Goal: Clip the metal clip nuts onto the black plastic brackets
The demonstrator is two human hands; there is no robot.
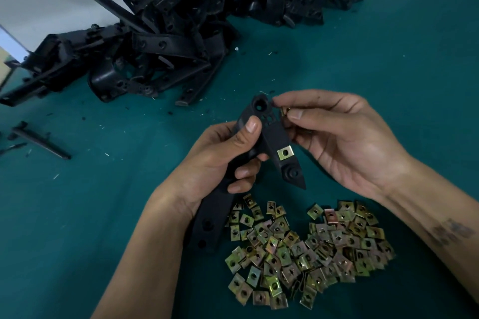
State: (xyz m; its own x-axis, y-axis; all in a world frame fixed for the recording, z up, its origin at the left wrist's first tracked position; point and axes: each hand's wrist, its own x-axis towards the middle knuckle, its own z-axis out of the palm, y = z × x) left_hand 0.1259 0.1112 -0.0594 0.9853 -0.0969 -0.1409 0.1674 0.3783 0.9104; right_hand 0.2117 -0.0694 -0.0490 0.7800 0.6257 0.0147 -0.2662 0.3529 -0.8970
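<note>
Left hand (223, 160) grip wrapped round long black plastic bracket (269, 134), one brass-coloured clip nut (285, 153) already seated. Right hand (337, 137) pinches second small metal clip nut (284, 111) beside bracket's upper edge. Risks: skewed approach jams clip; hole misalignment; nut drops into loose nut pile (305, 251) on green tabletop (388, 72).

L hand (220, 160) grips bracket (269, 137); R hand (344, 137) pinches nut (285, 111).

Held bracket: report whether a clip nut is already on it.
On: one clip nut sits clipped on the held bracket. The right hand pinches a second nut, unfitted.
</note>
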